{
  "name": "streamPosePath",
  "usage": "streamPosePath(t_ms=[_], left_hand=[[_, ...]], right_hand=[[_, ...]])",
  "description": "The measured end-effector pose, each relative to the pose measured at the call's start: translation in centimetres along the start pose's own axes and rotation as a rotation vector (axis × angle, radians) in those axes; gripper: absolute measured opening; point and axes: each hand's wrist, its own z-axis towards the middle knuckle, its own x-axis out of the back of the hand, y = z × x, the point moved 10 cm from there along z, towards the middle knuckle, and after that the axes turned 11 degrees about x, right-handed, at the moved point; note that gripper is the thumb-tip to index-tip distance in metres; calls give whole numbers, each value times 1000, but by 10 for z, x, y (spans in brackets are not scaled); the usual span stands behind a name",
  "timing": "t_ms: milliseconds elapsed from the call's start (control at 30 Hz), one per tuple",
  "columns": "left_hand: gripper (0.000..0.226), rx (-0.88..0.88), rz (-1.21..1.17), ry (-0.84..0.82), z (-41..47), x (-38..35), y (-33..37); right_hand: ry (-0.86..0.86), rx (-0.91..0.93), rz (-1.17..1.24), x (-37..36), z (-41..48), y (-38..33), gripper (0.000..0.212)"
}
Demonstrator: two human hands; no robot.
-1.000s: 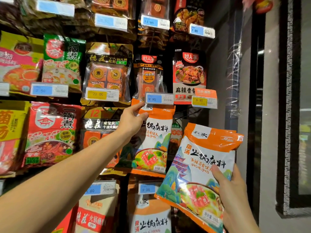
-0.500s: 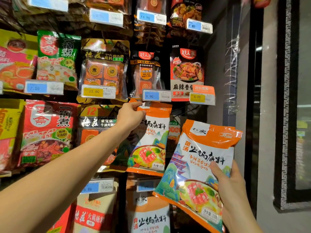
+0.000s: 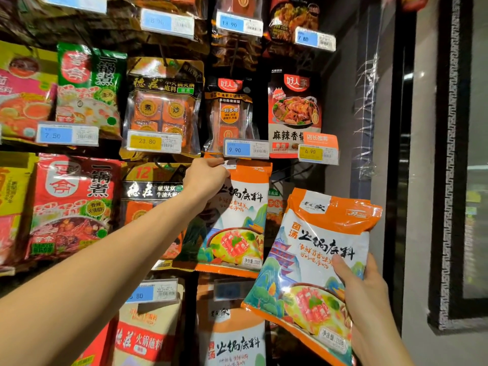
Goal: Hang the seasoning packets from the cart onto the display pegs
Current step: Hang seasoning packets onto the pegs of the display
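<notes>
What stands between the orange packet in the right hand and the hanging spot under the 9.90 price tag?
A matching hanging packet fills that spot, its top pinched by the left hand, below the 9.90 price tag. The right hand holds the held packet lower right. The peg is hidden.

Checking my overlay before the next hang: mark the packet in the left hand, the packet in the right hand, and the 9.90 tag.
left packet [image 3: 244,207], head view, white middle of its front.
right packet [image 3: 317,233], head view, white middle of its front.
9.90 tag [image 3: 246,148], head view, centre of the label.
</notes>
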Motion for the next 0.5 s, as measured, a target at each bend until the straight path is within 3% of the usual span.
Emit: streamPosePath(t_ms=[233, 333, 400, 467, 500], left_hand=[[45, -88, 181, 85, 12, -7, -6], [45, -191, 434, 133, 10, -18, -11], [46, -251, 618, 250, -6, -16, -9], [46, -382, 517, 327, -40, -12, 0], [45, -416, 350, 253, -61, -14, 1]], right_hand=[[-2, 27, 0, 5, 3, -5, 38], [-21, 32, 21, 2, 2, -3, 38], [-30, 42, 30, -1, 0, -2, 38], [-43, 63, 39, -6, -3, -1, 39], [-55, 72, 48, -10, -4, -1, 38]])
